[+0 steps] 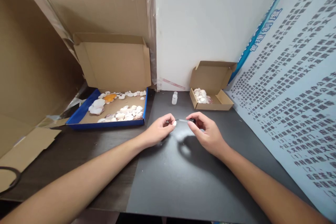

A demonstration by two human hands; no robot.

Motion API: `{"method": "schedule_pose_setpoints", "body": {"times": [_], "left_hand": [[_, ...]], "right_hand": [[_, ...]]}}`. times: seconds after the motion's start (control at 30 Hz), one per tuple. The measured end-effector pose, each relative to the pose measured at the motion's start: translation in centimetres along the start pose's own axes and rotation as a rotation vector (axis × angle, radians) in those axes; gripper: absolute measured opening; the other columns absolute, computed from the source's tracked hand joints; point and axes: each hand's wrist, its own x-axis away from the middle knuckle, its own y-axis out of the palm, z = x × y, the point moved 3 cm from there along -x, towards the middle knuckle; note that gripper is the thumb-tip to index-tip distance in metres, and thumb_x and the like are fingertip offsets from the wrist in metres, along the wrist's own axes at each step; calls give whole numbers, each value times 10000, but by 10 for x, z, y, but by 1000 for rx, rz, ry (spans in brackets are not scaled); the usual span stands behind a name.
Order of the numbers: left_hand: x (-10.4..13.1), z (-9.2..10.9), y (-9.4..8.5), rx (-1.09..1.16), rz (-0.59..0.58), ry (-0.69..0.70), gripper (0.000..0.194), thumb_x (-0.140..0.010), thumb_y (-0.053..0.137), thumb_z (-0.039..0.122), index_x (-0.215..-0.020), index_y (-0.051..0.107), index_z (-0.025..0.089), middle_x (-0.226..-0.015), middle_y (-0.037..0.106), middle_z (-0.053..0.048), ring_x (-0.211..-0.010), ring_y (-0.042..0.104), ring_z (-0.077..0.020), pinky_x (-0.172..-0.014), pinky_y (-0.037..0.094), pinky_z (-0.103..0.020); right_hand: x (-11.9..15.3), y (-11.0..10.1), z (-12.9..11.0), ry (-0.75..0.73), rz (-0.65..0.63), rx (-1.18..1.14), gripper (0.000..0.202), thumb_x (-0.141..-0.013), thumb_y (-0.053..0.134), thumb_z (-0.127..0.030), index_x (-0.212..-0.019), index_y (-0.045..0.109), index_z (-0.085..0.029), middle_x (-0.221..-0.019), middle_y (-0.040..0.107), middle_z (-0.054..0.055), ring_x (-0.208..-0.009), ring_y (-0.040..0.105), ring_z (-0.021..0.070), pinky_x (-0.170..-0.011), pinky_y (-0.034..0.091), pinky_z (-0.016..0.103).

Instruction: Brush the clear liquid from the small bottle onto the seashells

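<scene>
Thumb and fingers of my left hand (159, 131) pinch a small white shell (174, 123). My right hand (206, 132) grips a black-capped applicator (192, 120). Its thin pale stem points left, and its dark tip is close to the shell; I cannot tell whether they touch, or whether the tip is a brush or a dropper. Both hands are held over the dark grey mat (168, 178). Beyond them a small clear bottle (174, 98) stands upright on the mat.
At the left, an open blue-edged cardboard box (115, 124) holds many white shells (128, 113) and an orange one (109, 97). A smaller open box (222, 100) with shells stands at the back right. A printed panel (286, 87) borders the right side; cardboard walls the left.
</scene>
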Motion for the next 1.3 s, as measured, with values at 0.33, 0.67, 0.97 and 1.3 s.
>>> {"method": "schedule_pose_setpoints", "body": {"times": [0.33, 0.67, 0.97, 1.3], "left_hand": [[1, 1, 0, -53, 21, -20, 171, -877, 529, 355, -844, 462, 202, -628, 429, 87, -476, 431, -66, -485, 347, -208], [2, 2, 0, -75, 24, -20, 169, -872, 529, 355, -844, 465, 201, -646, 428, 80, -491, 411, -67, -477, 330, -199], [2, 0, 0, -73, 26, -13, 144, -874, 530, 329, -855, 464, 202, -630, 420, 88, -478, 395, -63, -465, 318, -194], [2, -2, -1, -64, 16, 1, 118, -859, 537, 286, -859, 449, 206, -627, 423, 91, -457, 382, -57, -444, 288, -186]], "right_hand": [[1, 0, -1, -41, -5, 50, 154, -893, 575, -290, -976, 647, -182, -700, 521, -17, -588, 468, 126, -572, 394, 261], [2, 2, -3, -50, -24, 67, 126, -886, 583, -270, -967, 643, -194, -725, 535, -8, -583, 466, 127, -570, 397, 267], [2, 3, -2, -26, -24, 34, 141, -890, 579, -289, -982, 623, -192, -714, 523, -16, -582, 464, 126, -572, 394, 269], [3, 3, -2, 11, -17, -44, 123, -873, 573, -297, -948, 521, -214, -654, 451, -46, -568, 444, 125, -544, 378, 259]]}}
